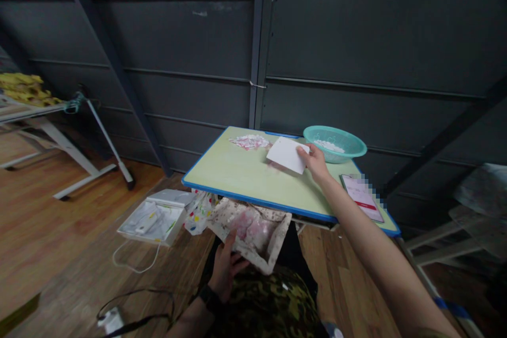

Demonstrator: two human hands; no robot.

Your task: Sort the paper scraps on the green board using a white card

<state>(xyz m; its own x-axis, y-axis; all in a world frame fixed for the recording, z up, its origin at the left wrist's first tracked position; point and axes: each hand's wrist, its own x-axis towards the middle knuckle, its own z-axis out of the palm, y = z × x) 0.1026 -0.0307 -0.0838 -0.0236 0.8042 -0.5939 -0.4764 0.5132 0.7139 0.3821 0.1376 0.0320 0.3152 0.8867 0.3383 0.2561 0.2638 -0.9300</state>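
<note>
My right hand [316, 162] reaches over the small pale green desk [237, 174] and pinches the edge of a white card [287, 155], tilted with its far end on the desktop. A small pile of pink and white scraps [249, 141] lies just left of the card. My left hand [226, 266] sits low over my lap, fingers curled round the near edge of a stained shallow cardboard tray [253, 232] holding pinkish scraps, held just under the desk's front edge.
A teal plastic basket [335, 142] with white bits stands at the desk's back right. A phone [362, 198] lies by my right forearm. A white box with a cable [152, 216] sits on the wooden floor at left. Metal table legs stand further left.
</note>
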